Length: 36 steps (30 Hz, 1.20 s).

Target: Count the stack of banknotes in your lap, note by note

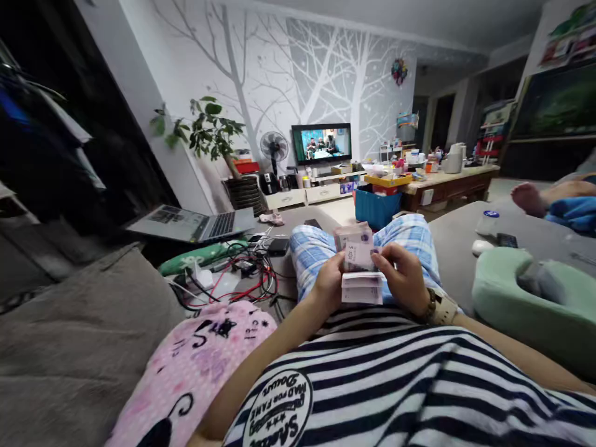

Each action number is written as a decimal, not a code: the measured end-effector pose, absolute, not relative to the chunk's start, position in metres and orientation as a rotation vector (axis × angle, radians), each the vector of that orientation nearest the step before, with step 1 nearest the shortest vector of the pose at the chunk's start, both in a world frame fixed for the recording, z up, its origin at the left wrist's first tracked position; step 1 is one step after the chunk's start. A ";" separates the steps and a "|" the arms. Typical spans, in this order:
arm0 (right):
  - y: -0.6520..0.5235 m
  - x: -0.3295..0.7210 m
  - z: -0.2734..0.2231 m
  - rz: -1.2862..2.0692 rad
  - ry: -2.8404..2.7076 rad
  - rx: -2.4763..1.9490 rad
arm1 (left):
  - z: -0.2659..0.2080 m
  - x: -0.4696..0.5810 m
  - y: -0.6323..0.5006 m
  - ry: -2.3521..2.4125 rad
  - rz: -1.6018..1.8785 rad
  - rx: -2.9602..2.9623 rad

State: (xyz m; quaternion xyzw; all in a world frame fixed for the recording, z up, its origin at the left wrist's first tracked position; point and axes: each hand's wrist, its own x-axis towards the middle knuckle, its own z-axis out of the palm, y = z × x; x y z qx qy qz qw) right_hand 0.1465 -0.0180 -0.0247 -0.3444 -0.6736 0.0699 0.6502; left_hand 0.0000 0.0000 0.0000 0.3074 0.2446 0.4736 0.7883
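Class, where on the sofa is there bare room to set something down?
Bare: the grey seat between the right knee and the jar, beyond the green cushion. Crowded: left of the left knee, with cables between laptop and pink blanket.

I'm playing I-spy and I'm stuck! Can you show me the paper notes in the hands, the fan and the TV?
Paper notes (358, 256), head view: printed face of one note.
Fan (274, 146), head view: middle of its round front.
TV (321, 144), head view: its lit screen.
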 end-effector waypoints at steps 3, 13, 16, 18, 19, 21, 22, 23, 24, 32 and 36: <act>-0.019 0.148 -0.026 0.163 -1.538 -0.776 | 0.005 0.000 -0.001 0.529 0.994 0.659; -0.019 0.147 -0.027 0.248 -1.572 -0.744 | 0.004 -0.002 -0.008 0.554 1.130 0.834; -0.019 0.148 -0.028 0.274 -1.562 -0.738 | 0.005 -0.001 -0.008 0.556 1.132 0.821; -0.019 0.149 -0.029 0.281 -1.564 -0.732 | 0.006 -0.001 -0.007 0.550 1.121 0.815; -0.019 0.149 -0.029 0.284 -1.568 -0.728 | 0.006 -0.001 -0.007 0.545 1.117 0.809; -0.020 0.149 -0.029 0.286 -1.574 -0.719 | 0.005 0.000 -0.006 0.533 1.112 0.786; -0.021 0.150 -0.028 0.285 -1.576 -0.717 | 0.005 0.000 -0.005 0.526 1.110 0.770; -0.022 0.150 -0.028 0.283 -1.578 -0.716 | 0.004 0.000 -0.004 0.522 1.107 0.754; -0.022 0.150 -0.028 0.281 -1.580 -0.717 | 0.003 0.000 -0.003 0.518 1.103 0.739; -0.022 0.150 -0.028 0.277 -1.585 -0.706 | 0.004 -0.001 -0.003 0.550 1.067 0.660; -0.022 0.150 -0.029 0.287 -1.597 -0.699 | 0.005 0.000 -0.003 0.565 1.071 0.675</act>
